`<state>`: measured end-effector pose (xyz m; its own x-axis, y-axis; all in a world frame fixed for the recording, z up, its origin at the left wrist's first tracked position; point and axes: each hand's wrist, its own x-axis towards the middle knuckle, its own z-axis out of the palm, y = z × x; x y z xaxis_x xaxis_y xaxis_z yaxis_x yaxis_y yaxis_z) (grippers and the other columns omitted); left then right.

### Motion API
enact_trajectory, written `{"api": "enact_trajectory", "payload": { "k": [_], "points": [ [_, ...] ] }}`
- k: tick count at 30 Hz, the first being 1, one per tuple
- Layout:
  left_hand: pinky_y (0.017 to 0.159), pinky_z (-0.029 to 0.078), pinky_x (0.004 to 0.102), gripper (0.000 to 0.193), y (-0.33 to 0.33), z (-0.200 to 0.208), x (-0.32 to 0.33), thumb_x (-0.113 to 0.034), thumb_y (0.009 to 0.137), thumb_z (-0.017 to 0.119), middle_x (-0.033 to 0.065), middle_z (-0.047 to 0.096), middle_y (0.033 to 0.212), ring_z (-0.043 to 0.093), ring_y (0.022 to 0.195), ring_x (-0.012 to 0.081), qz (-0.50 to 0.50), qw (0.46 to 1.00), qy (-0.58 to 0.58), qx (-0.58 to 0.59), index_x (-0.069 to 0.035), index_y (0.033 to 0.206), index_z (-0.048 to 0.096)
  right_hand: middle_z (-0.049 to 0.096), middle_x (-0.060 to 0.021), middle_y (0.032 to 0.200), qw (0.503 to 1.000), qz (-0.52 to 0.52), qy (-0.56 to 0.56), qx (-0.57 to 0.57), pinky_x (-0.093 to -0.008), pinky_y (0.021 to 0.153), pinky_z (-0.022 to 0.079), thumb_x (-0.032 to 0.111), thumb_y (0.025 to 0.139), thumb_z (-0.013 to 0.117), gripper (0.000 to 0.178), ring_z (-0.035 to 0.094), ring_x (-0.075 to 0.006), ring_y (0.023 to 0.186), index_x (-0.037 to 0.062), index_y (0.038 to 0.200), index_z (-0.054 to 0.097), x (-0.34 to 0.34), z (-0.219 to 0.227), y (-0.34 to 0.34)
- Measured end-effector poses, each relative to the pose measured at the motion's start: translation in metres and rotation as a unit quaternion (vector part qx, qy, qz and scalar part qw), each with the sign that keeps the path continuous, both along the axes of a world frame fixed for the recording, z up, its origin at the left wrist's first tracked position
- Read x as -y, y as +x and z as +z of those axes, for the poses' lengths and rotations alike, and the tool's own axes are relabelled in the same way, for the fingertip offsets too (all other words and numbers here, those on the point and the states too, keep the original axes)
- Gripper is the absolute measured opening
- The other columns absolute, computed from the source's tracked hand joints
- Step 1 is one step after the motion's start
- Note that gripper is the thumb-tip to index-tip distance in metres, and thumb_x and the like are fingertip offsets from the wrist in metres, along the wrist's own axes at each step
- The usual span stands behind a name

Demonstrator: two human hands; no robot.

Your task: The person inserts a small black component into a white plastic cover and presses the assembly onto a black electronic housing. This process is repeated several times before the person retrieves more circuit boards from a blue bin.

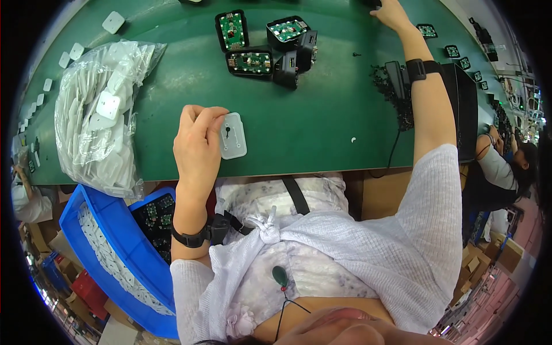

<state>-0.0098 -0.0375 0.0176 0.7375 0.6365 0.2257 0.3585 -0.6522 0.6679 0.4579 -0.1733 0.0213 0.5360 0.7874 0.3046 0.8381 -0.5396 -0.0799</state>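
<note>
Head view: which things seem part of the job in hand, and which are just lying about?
Likely job things:
white plastic plate in the left hand
bag of white plates
black cases with green circuit boards

Apparently lying about:
white scrap
small dark piece

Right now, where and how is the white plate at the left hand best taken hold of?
Probably by the right edge of the white plate, coming from the right with finger and thumb: that long, fairly straight side is free, while the left hand has its fingers at the upper left edge.
</note>
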Motion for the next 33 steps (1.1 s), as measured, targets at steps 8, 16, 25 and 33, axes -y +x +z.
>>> {"api": "enact_trajectory", "payload": {
  "k": [8, 16, 25, 33],
  "points": [
    [0.071, 0.047, 0.0386, 0.059, -0.011, -0.004, 0.025, -0.032, 0.078, 0.075, 0.0140, 0.052, 0.103, 0.054, 0.082, 0.0283, 0.018, 0.996, 0.074, -0.044, -0.002, 0.124, 0.052, 0.065, -0.0160, 0.099, 0.986, -0.025, 0.149, -0.068, -0.0396, 0.082, 0.050, 0.017, 0.080, 0.069, 0.034, 0.062, -0.0334, 0.092, 0.0065, 0.111, 0.060, -0.008, 0.018, -0.038],
    [0.088, 0.041, 0.0424, 0.059, -0.010, -0.017, 0.040, -0.013, 0.074, 0.075, 0.0153, 0.054, 0.115, 0.051, 0.104, 0.0341, -0.070, 0.986, 0.148, 0.016, -0.002, 0.127, 0.051, 0.063, 0.0000, 0.088, 0.918, -0.006, 0.010, -0.396, -0.0224, 0.067, 0.045, 0.021, 0.089, 0.067, 0.025, 0.057, -0.0088, 0.078, 0.0053, 0.108, 0.061, 0.084, 0.038, -0.216],
    [0.092, 0.041, 0.0395, 0.053, 0.013, -0.019, 0.049, 0.000, 0.072, 0.068, 0.0060, 0.062, 0.119, 0.054, 0.111, 0.0259, -0.191, 0.975, 0.072, 0.082, -0.007, 0.123, 0.058, 0.059, -0.0109, 0.123, 0.977, 0.083, 0.057, -0.186, -0.0354, 0.094, 0.046, -0.002, 0.079, 0.067, 0.040, 0.057, -0.0282, 0.112, 0.0064, 0.118, 0.062, 0.110, 0.031, -0.259],
    [0.100, 0.042, 0.0382, 0.052, -0.008, -0.017, 0.040, 0.011, 0.079, 0.057, 0.0124, 0.058, 0.129, 0.054, 0.118, 0.0318, -0.127, 0.973, -0.092, 0.169, -0.005, 0.129, 0.055, 0.063, -0.0110, 0.119, 0.933, 0.251, 0.125, -0.225, -0.0361, 0.091, 0.048, -0.005, 0.074, 0.069, 0.041, 0.059, -0.0287, 0.107, 0.0038, 0.113, 0.064, 0.064, 0.036, -0.304]
  ]
}}
